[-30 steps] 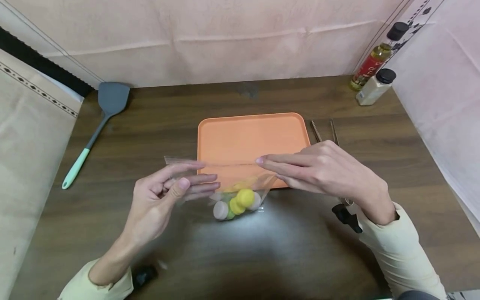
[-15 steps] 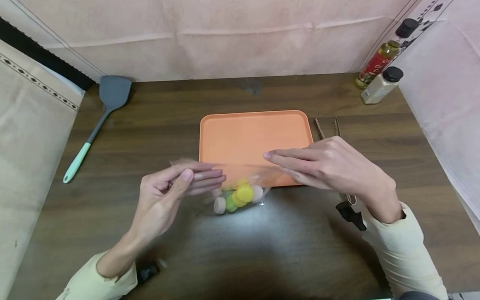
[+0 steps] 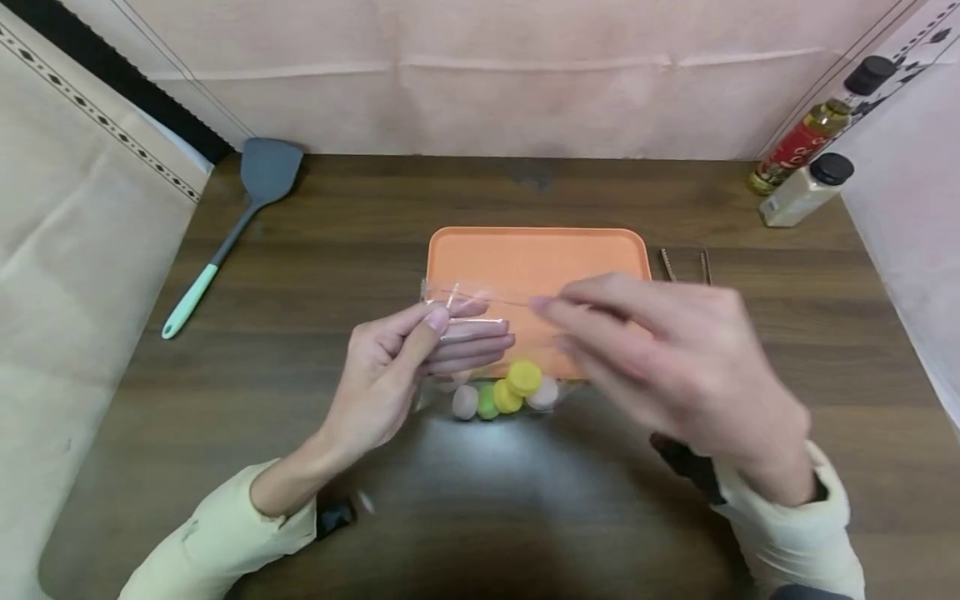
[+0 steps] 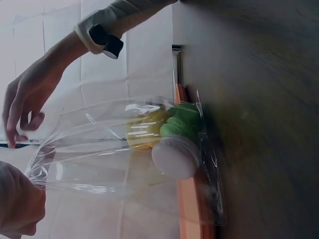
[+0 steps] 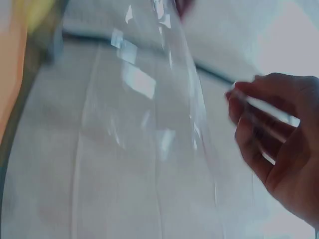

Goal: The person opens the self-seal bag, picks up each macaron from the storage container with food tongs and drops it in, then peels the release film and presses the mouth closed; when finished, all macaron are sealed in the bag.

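Note:
A clear plastic bag (image 4: pixel 84 164) stands on the table with several small round pieces in its bottom. These are yellow (image 3: pixel 523 377), green (image 3: pixel 487 402) and white (image 3: pixel 465 402). My left hand (image 3: pixel 405 358) pinches the bag's upper edge between thumb and fingers, its other fingers straight along the film. In the left wrist view the film gathers at that grip. My right hand (image 3: pixel 667 367) is raised at the right of the bag's mouth, fingers loosely bent and blurred in the head view. The right wrist view has its fingertips (image 5: pixel 237 92) apart from the film, with nothing visible between them.
Behind the bag lies an orange tray (image 3: pixel 540 258). Thin metal rods (image 3: pixel 705 265) lie right of it, partly hidden by my right hand. A grey spatula (image 3: pixel 272 171) with a mint handle lies left. An oil bottle (image 3: pixel 798 146) and a black-capped jar (image 3: pixel 806 192) stand back right.
My right hand has lifted from the bag's edge and its fingers have bent. My left hand has shifted right along the film. The head view has turned slightly left.

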Demonstrator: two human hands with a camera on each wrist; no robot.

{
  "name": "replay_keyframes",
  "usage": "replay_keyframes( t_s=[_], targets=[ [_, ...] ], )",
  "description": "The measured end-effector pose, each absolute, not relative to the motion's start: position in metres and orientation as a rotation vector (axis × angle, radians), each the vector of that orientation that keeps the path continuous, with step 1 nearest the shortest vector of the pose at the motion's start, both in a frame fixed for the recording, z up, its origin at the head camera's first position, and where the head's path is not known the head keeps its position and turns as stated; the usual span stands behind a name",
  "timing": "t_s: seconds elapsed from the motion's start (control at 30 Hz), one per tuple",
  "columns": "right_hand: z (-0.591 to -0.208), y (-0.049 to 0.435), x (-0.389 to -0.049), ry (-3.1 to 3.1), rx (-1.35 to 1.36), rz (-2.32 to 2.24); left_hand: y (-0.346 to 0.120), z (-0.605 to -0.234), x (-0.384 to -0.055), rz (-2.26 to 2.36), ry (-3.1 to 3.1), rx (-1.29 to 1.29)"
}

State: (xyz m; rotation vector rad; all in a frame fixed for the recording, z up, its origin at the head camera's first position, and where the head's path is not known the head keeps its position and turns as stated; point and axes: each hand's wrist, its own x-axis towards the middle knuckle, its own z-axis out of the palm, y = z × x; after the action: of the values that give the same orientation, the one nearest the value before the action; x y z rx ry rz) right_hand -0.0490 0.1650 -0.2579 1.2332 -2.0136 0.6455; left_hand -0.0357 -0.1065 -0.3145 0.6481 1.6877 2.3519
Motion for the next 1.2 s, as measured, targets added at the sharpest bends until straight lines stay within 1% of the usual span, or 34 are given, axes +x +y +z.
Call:
replay_keyframes(
  t_s=[0.17,0.33,0.5,0.67,0.93,1.07,1.2],
  targets=[
    [-0.263,0.118,-0.043,-2.048,1.256,0.458,-0.106,-0.311,-0.03,2.207,2.069,0.592],
    [-0.271,0.096,-0.05,-2.045,1.196,0.437,-0.107,-0.311,-0.026,2.099,2.263,0.622],
    [-0.274,0.091,-0.057,-2.013,1.189,0.491,-0.108,-0.308,-0.027,1.991,2.391,0.793],
    [-0.27,0.09,-0.059,-1.985,1.221,0.482,-0.109,-0.306,-0.029,1.81,2.655,0.958],
    [-0.271,0.093,-0.065,-1.925,1.337,0.414,-0.107,-0.303,-0.028,1.722,2.705,0.966],
    [-0.274,0.092,-0.067,-1.935,1.323,0.48,-0.106,-0.305,-0.029,1.726,2.696,0.986],
    [-0.278,0.087,-0.068,-1.949,1.262,0.643,-0.106,-0.31,-0.031,1.759,2.707,1.025]
  ],
)
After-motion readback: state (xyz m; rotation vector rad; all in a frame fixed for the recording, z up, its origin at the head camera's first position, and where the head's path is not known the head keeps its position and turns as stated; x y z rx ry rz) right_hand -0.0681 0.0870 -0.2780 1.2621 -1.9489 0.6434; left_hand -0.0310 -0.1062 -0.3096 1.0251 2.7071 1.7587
